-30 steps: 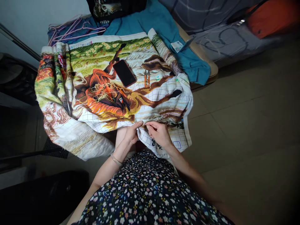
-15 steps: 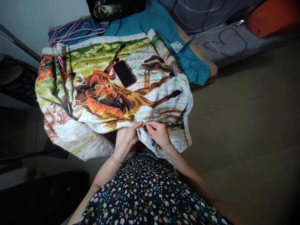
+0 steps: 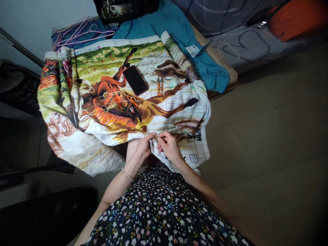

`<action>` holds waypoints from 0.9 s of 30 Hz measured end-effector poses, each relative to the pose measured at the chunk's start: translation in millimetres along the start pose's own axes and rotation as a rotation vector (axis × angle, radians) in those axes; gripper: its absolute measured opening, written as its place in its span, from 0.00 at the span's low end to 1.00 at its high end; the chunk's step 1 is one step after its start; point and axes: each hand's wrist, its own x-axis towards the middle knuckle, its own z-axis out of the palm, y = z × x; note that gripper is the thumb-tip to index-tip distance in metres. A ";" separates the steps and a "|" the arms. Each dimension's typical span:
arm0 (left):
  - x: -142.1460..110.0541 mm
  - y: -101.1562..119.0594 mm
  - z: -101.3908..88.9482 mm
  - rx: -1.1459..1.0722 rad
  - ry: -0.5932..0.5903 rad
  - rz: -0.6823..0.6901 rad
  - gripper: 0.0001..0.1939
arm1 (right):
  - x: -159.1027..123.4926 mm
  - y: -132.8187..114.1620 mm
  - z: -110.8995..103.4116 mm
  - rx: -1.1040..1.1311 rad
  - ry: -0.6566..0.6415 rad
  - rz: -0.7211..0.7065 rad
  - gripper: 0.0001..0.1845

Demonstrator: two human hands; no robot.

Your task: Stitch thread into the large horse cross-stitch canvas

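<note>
A large cross-stitch cloth [image 3: 107, 61] with an orange horse picture lies spread before me, its near edge hanging over my lap. My left hand [image 3: 140, 147] grips that near edge, thumb on top and fingers tucked beneath the fabric. Right beside it, my right hand [image 3: 167, 146] is closed in a pinch on the cloth's surface; whatever it pinches is too small to make out. A tangle of loose yellow thread [image 3: 112, 99] rests on the horse.
A dark phone [image 3: 135, 80] and small thread snips [image 3: 160, 86] lie on the cloth. Behind are a teal cloth [image 3: 176, 30], pink hangers [image 3: 79, 32] and grey bedding [image 3: 243, 37]. Tiled floor [image 3: 269, 136] stretches to the right. Dark objects sit at the left.
My right hand has shifted slightly left, toward my left hand, still pinched on the cloth. The left hand stays put.
</note>
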 end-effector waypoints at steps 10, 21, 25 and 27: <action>4.5 -2.6 0.5 0.047 0.057 0.043 0.10 | 5.7 8.4 2.3 -0.013 0.082 -0.090 0.08; 7.4 -2.9 -2.1 0.053 0.047 0.036 0.08 | 5.4 8.0 10.9 0.057 0.145 -0.054 0.09; 9.7 -5.4 -5.9 0.077 0.035 0.040 0.08 | 5.8 8.2 11.4 0.084 0.148 -0.038 0.09; 9.4 -5.4 -6.5 0.065 0.029 0.028 0.08 | 5.7 7.6 11.6 0.099 0.147 -0.022 0.09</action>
